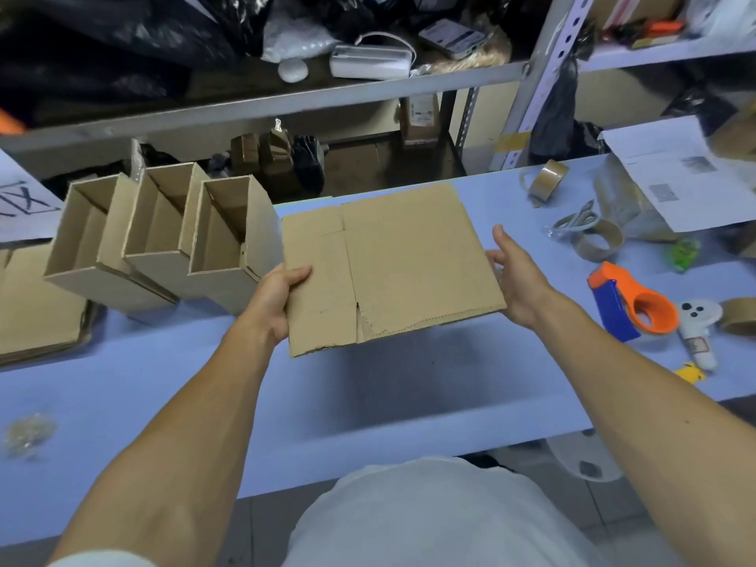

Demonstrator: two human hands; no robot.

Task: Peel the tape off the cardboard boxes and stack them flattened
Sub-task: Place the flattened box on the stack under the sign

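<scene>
From the head camera, a person holds a flattened cardboard box point(388, 268) up over the blue table point(368, 403). The box casts a dark shadow on the table, so it is in the air and not lying down.

The left hand point(274, 300) grips the left edge of the box. The thumb sits on top and the fingers are curled under, where I cannot see them. The right hand point(515, 280) is at the right edge with the thumb pointing up and the palm against the side. I cannot tell if its fingers are wrapped under the box or just pushing on it. I think one hand on each side keeps the flat box level while it is carried.

Three open cardboard boxes point(163, 239) stand in a row on the left, touching each other. They are not flat yet, so I think they wait for their turn. Further left lies a pile of flat cardboard point(37, 313). That looks like the stack where this one should go.

On the right lie an orange and blue tape dispenser point(630, 304), a roll of brown tape point(546, 180) and white printed paper sheets point(687, 178). The print is too small to read. A white sheet at the far left point(20, 198) has big black marks, but they are cut off and I cannot read them. I see no brand on the box.
</scene>
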